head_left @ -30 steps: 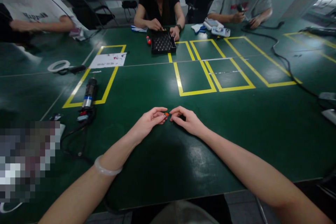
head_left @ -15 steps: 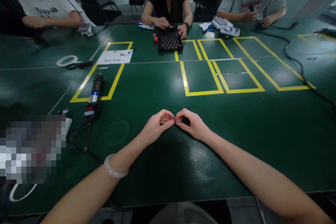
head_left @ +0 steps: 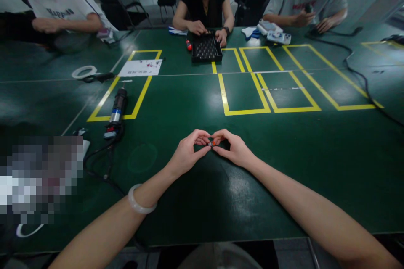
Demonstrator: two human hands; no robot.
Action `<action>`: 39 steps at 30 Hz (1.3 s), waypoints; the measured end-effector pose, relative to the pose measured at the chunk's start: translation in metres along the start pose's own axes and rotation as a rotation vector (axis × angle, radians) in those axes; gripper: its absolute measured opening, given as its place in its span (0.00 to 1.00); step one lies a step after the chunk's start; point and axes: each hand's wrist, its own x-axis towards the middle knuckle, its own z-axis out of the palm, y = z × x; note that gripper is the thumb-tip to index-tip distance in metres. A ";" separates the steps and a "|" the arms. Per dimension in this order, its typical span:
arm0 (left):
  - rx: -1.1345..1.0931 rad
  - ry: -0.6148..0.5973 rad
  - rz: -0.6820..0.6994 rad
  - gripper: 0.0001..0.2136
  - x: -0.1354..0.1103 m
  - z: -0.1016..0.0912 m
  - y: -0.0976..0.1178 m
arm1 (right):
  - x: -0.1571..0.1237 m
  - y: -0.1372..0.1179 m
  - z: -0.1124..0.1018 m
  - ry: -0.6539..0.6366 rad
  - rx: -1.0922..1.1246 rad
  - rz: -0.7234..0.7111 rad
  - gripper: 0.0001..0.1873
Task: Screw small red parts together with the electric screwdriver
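In the head view, a tiny orange, silver and dark part [head_left: 211,144] sits between my two hands, just above the green table; its kind is too small to make out. My left hand [head_left: 193,147] curves in from the left, thumb and fingertips at the part's left end. From the other side my right hand [head_left: 230,148] pinches around its orange end. The fingertips of both hands nearly meet over the part, and the palms face each other.
An electric screwdriver [head_left: 118,105] with a cable lies to the left. Beyond it are a paper sheet [head_left: 139,68] and a white tape roll [head_left: 83,72]. Across the table a person works over a black tray [head_left: 206,52]. A black cable [head_left: 362,77] runs along the right.
My fingertips have opened slightly around the small part, so more of it shows between them. The view has shifted a little; both hands stay in place.
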 end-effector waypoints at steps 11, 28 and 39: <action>0.158 0.017 0.034 0.09 0.000 -0.011 0.016 | 0.000 -0.002 -0.003 -0.027 -0.016 -0.001 0.08; 1.259 0.465 -0.854 0.29 -0.082 -0.192 -0.013 | 0.000 -0.005 -0.002 -0.025 -0.027 0.056 0.07; 1.347 0.119 -0.653 0.29 -0.039 -0.134 -0.021 | 0.001 -0.006 -0.002 -0.011 -0.020 0.074 0.06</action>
